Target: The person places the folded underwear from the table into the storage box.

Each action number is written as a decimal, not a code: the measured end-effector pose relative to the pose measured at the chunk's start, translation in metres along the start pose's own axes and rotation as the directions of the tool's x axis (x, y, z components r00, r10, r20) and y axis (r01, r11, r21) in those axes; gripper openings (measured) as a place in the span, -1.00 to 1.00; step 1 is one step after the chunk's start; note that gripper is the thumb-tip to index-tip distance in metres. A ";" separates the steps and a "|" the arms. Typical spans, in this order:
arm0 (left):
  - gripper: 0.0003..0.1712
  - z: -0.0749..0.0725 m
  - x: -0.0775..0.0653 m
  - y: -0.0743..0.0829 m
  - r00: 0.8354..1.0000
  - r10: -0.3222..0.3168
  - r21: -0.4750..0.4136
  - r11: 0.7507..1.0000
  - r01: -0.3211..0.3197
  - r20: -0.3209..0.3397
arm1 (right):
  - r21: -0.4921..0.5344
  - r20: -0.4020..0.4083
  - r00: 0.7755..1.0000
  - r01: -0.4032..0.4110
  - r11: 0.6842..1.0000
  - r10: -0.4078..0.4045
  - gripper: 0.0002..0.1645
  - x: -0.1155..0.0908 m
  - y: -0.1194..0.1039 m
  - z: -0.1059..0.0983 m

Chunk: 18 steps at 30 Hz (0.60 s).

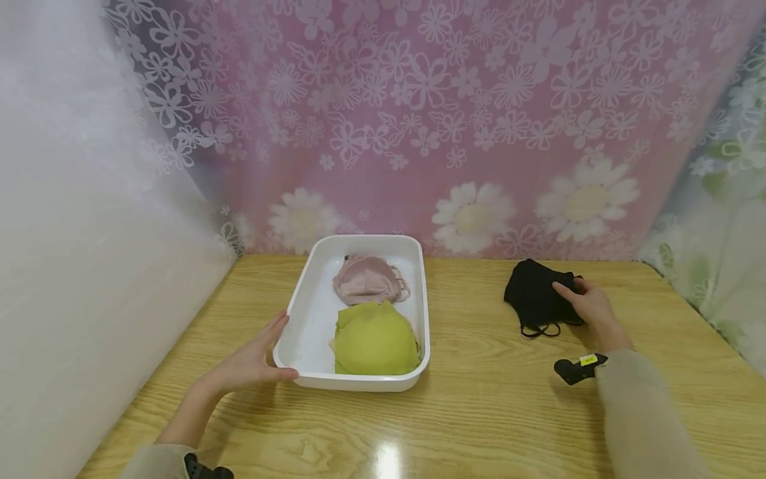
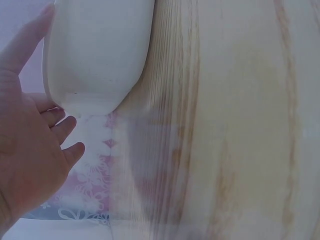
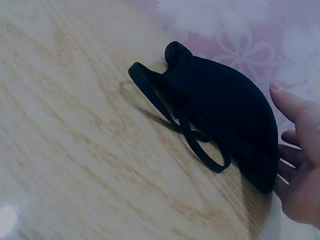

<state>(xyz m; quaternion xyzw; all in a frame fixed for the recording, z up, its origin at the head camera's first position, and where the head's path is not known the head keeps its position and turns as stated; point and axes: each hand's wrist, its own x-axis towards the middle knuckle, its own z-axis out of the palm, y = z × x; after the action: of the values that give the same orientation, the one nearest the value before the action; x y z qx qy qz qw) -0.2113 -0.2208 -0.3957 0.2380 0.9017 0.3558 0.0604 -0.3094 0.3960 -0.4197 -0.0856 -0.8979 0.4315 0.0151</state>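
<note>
A white tray (image 1: 321,380) holds a dusty pink bra (image 1: 366,279) at its far end and a folded yellow-green bra (image 1: 376,339) at its near end. My left hand (image 1: 254,359) spans the tray's near left corner, thumb at the front rim and fingers along the left side. In the left wrist view, the fingers of that hand are spread against the tray's outer wall. A black bra (image 1: 535,293) with thin straps lies on the right of the table. At its right edge is my right hand (image 1: 589,307), fingertips against the bra and thumb raised apart from it.
The wooden table (image 1: 473,406) carries the tray and the black bra. A pink floral curtain (image 1: 383,133) hangs along the table's far edge. White sheeting (image 1: 90,233) stands on the left, and a pale floral curtain (image 1: 724,266) on the right.
</note>
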 end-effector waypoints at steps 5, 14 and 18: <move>0.24 0.001 0.000 -0.001 1.000 0.001 0.005 1.000 -0.001 -0.005 | -0.012 0.023 1.000 -0.008 1.000 0.008 0.17 0.003 -0.001 0.002; 0.23 0.003 0.000 -0.001 1.000 0.006 -0.017 1.000 -0.006 -0.004 | -0.080 0.001 0.999 -0.045 0.996 0.045 0.20 0.008 -0.001 0.007; 0.23 0.003 0.000 0.000 1.000 0.004 -0.023 1.000 -0.004 -0.006 | -0.104 -0.001 0.999 -0.047 0.993 0.047 0.19 0.005 -0.001 0.007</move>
<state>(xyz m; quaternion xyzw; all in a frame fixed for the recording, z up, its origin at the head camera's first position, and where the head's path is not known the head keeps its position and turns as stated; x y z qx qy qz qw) -0.2103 -0.2191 -0.3984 0.2382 0.8972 0.3670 0.0600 -0.3156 0.3905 -0.4236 -0.1072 -0.9170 0.3842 -0.0002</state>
